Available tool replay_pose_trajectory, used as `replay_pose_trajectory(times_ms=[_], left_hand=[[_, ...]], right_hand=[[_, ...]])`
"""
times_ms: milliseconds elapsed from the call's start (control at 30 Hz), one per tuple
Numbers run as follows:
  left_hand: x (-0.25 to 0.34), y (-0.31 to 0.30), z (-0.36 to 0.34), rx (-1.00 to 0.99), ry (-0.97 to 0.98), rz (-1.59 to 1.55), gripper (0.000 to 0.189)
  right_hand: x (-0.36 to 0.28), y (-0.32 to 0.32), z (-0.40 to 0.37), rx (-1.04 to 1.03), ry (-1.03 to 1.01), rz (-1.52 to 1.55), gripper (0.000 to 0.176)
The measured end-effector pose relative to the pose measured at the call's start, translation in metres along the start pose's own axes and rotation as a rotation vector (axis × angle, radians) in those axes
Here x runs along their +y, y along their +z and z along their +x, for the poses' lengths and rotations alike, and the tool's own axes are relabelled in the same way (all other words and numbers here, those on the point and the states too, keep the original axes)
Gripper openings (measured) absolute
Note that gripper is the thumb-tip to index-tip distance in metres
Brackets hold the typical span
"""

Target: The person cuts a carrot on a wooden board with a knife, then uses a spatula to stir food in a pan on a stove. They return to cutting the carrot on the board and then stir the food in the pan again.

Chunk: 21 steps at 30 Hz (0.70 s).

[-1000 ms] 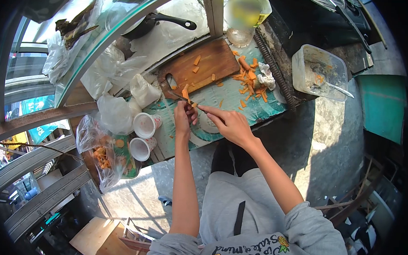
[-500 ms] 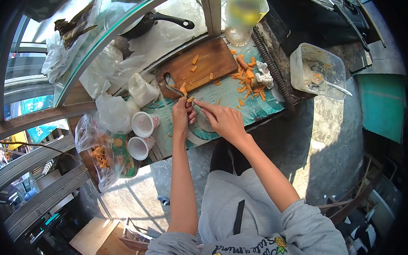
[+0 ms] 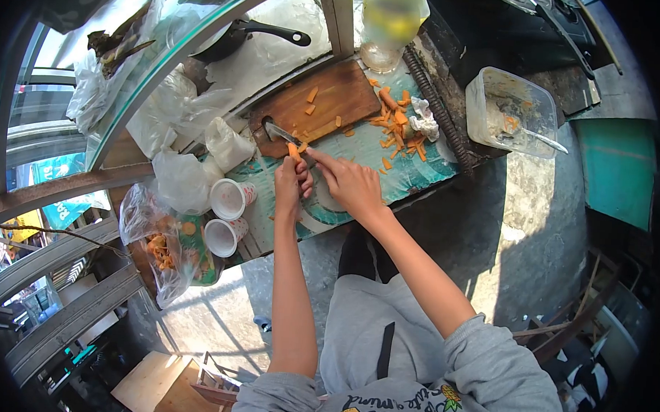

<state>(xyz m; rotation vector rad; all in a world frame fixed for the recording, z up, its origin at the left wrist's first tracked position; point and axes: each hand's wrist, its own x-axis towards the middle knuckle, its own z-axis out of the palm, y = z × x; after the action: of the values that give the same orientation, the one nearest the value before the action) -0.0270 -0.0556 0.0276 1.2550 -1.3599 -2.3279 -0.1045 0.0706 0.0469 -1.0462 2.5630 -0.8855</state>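
Left grip [image 3: 293, 184] holds a carrot [image 3: 294, 153] (right grip [image 3: 351, 183], a knife [image 3: 280, 132]).

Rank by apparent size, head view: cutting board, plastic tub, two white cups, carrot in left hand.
1. cutting board
2. plastic tub
3. upper white cup and lower white cup: look alike, not ranked
4. carrot: visible part only, the left hand covers the rest
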Motion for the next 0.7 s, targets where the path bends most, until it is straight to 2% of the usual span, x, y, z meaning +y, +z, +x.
replay_pose_trajectory(times_ms=[67,200,233,267,433,533,633,700], left_hand=[[-0.002,0.0,-0.004,-0.01,0.002,0.036,0.042],[-0.001,0.003,-0.005,-0.004,0.02,-0.017,0.047],[0.0,0.003,-0.006,-0.016,0.026,-0.03,0.041],[0.0,0.003,-0.006,-0.028,0.032,-0.043,0.037],[0.001,-0.003,-0.001,-0.042,-0.043,-0.163,0.038],[0.004,-0.004,0.0,-0.01,-0.104,-0.206,0.039],[0.004,-0.009,0.001,0.012,-0.136,-0.246,0.041],[0.004,-0.011,0.003,0.006,-0.146,-0.269,0.043]], right_hand=[[0.002,0.002,0.005,-0.008,0.024,-0.02,0.036],[0.002,-0.011,0.012,-0.125,0.127,0.231,0.032],[0.003,-0.015,0.011,-0.171,0.173,0.296,0.031],[0.006,-0.017,0.009,-0.172,0.172,0.295,0.031],[0.016,-0.027,-0.013,-0.267,0.141,0.423,0.031],[0.016,-0.03,-0.023,-0.255,0.091,0.456,0.031],[0.013,-0.032,-0.024,-0.314,0.107,0.425,0.03],[0.011,-0.031,-0.024,-0.282,0.082,0.397,0.03]])
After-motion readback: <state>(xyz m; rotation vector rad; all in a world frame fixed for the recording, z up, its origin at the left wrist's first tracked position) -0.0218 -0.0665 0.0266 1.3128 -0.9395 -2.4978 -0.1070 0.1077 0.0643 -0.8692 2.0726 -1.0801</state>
